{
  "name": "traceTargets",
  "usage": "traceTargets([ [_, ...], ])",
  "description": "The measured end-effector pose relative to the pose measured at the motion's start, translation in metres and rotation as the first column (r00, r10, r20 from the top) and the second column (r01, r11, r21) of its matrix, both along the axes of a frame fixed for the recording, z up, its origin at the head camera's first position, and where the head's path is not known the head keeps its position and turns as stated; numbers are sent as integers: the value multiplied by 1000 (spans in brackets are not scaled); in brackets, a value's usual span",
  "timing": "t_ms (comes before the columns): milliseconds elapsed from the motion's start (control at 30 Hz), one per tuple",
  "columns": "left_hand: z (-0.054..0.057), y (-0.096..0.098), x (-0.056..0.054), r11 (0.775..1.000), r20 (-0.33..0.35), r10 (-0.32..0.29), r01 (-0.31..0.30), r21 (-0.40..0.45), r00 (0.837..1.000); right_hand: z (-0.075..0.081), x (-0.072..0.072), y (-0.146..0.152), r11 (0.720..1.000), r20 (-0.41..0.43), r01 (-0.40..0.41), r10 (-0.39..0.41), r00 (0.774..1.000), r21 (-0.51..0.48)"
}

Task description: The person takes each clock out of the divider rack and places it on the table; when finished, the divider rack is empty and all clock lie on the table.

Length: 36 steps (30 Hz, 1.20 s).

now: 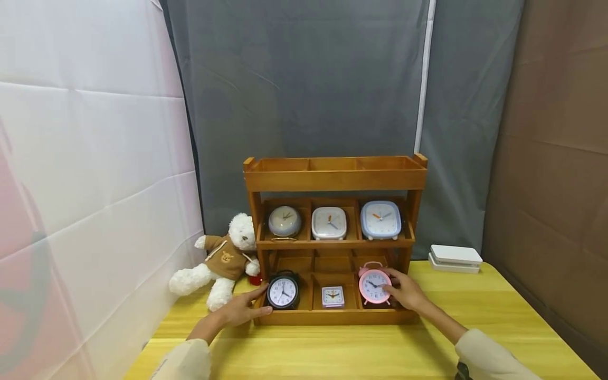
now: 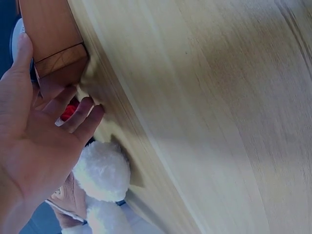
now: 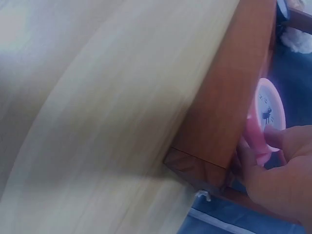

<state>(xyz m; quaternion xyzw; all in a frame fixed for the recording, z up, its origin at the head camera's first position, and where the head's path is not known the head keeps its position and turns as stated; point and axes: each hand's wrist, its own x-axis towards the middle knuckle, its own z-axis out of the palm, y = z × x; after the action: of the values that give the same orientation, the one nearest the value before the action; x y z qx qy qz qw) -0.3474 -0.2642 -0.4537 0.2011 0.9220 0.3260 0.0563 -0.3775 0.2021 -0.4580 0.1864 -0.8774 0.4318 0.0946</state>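
Observation:
My left hand [image 1: 242, 307] grips the lower left corner of a wooden shelf rack [image 1: 334, 317]. Its thumb lies at the front board and its fingers bend round the end panel. A round black alarm clock [image 1: 283, 292] stands close by the fingertips, in the bottom left compartment. At the bottom right, my right hand [image 1: 404, 289] pinches a pink twin-bell alarm clock [image 1: 374, 286], its thumb over the dial edge and fingers at the side. Between these two clocks sits a small square lilac clock [image 1: 332, 296].
The middle tier carries a round beige clock [image 1: 285, 221], a white clock [image 1: 329, 223] and a light blue one [image 1: 381, 219]. A white teddy bear [image 1: 229, 258] in a brown hoodie leans at the left. White boxes [image 1: 455, 258] lie on the yellow wooden table [image 1: 323, 351] at right.

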Motion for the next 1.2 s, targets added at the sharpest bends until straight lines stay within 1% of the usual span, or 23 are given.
traceTargets([
  [167, -2, -1, 0, 1000, -14, -4, 4, -5, 1000, 12, 9, 2, 998, 35, 8, -6, 999, -63],
  [267, -4, -1, -1, 1000, -15, -6, 6, -8, 1000, 20, 13, 6, 998, 65, 11, -7, 998, -68],
  [400, -4, 0, -1, 1000, -10, -12, 12, -3, 1000, 27, 18, 15, 997, 96, -8, 15, 995, -72],
  [600, -1, 1, -2, 1000, -10, -25, 25, 6, 1000, 35, 23, 32, 998, 72, -18, 22, 997, -54],
  [700, -1, 0, -1, 1000, -22, -30, 30, 0, 999, 40, 24, 42, 998, 64, -48, 51, 997, -50],
  [800, -2, -1, -2, 999, -24, -41, 42, 6, 999, 42, 26, 53, 994, 72, -82, 86, 994, -66],
  [867, -3, -1, -3, 999, -19, -44, 44, 7, 999, 44, 27, 61, 993, 86, -90, 97, 992, -73],
  [1033, -2, -1, -2, 999, -18, -40, 40, 7, 999, 45, 31, 82, 996, 117, -71, 78, 990, -61],
  [1200, -1, 0, -3, 999, -10, -42, 42, 9, 999, 43, 35, 100, 998, 123, -45, 51, 991, -49],
])
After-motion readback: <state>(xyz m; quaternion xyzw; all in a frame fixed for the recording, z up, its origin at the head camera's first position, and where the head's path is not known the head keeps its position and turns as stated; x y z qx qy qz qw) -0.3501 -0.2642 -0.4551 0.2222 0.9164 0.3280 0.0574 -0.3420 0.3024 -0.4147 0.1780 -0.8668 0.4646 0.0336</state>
